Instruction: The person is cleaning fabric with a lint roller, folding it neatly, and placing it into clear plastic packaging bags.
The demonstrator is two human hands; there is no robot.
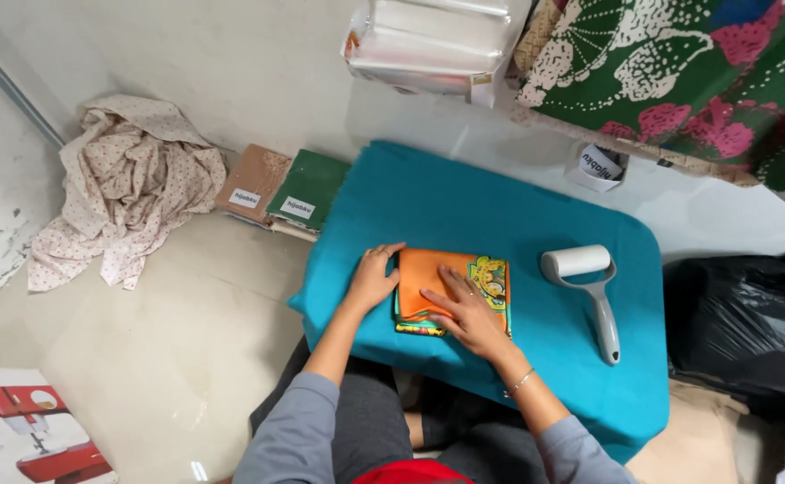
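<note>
Now both arms reach forward: left hand lies flat, fingers spread, at the folded cloth's left edge; right hand presses open-palmed on it.

Grey lint roller on teal cloth, crumpled dotted fabric (floor, far left), black plastic bag.

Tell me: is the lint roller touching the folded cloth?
No. The lint roller lies apart on the teal cover, right of the folded cloth.
</note>
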